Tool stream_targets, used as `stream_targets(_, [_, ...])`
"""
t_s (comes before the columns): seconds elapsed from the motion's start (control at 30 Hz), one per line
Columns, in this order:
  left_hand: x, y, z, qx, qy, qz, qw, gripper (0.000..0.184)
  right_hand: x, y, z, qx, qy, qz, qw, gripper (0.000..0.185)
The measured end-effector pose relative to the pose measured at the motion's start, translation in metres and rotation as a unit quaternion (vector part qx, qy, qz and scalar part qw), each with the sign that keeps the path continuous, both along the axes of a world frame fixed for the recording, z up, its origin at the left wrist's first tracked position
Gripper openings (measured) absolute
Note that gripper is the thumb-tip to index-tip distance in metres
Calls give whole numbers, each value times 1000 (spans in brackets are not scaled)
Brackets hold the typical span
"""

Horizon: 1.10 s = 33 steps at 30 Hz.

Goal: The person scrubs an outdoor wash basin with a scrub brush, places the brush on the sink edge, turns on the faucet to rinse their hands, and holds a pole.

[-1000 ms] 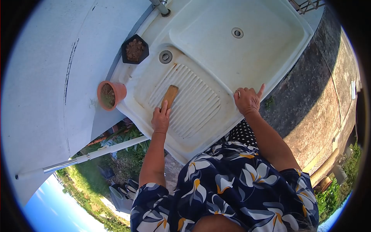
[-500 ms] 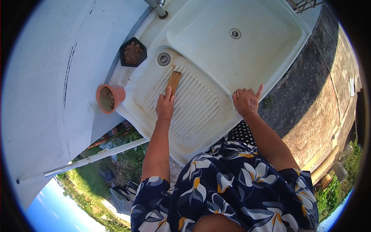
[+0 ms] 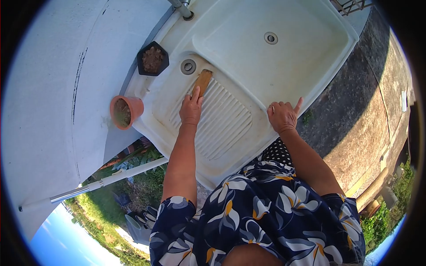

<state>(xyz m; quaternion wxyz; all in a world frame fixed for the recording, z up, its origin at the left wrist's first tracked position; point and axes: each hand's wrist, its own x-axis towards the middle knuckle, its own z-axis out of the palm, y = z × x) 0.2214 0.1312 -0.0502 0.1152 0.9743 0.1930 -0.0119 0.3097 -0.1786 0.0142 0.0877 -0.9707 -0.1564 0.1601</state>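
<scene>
White wall: fills the whole nine o'clock side of my view, pale and dark-streaked, with the middle of the view as the clock's centre.
Paved ground: rough and weathered at three o'clock, half in shadow, half in strong sun.
Sink: off-white and stained, stretching from the middle up to one o'clock, with a smooth basin beside a ribbed section.
Patterned shirt: at six o'clock, worn by the person, navy with large white and grey petals touched with yellow.
Washing ribs: pale parallel ridges in the middle, set slantwise.
Terracotta pot: near ten o'clock, beside the sink's outer edge.
Black pot: at eleven o'clock, six-sided, with brown soil inside.
Left hand: closed around one end of a wooden block, fingers laid along it.
Right hand: at three o'clock on the sink's front edge, fingers bent, outermost one straightened; whether it clasps the edge, I cannot tell.
Wooden block: at the ribs' upper end, pointing to one o'clock; its underside is hidden.
Drains: one in the basin at one o'clock, another at eleven, near the block.
</scene>
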Motion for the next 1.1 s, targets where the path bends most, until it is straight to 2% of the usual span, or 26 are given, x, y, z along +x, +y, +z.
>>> stream_targets(0.1, [-60,13,6,14,43,61,997,48,0,-1,-3,-9,-5,2,1000,25])
stream_targets(0.2, [-92,28,14,43,55,60,996,49,1,0,-2,-9,10,-2,1000,26])
stream_targets(0.33, [-37,31,7,61,76,32,995,48,1,1,-1,-19,13,0,1000,26])
stream_targets(0.4, [5,16,6,76,68,-20,995,46,1,1,-1,-18,6,1,1000,26])
stream_targets(0.5, [31,5,6,29,73,15,997,45,-1,1,-4,-18,-8,2,1000,26])
stream_targets(0.67, [-39,26,8,-4,72,93,993,46,0,0,-4,-9,-5,1,1000,25])
stream_targets(0.77, [-78,42,18,47,103,82,990,47,-1,-1,-3,-9,-5,-2,1000,25])
stream_targets(0.87, [-63,47,15,84,101,30,991,49,2,1,-3,-17,1,-2,1000,22])
stream_targets(0.93, [-22,32,-2,70,47,-8,996,48,1,0,-4,-25,8,-5,1000,19])
stream_targets(1.0, [12,14,-7,67,50,-4,996,48,0,0,-4,-17,-1,3,1000,26])
stream_targets(1.1, [14,12,2,58,57,14,997,46,1,1,-2,-24,4,3,1000,26])
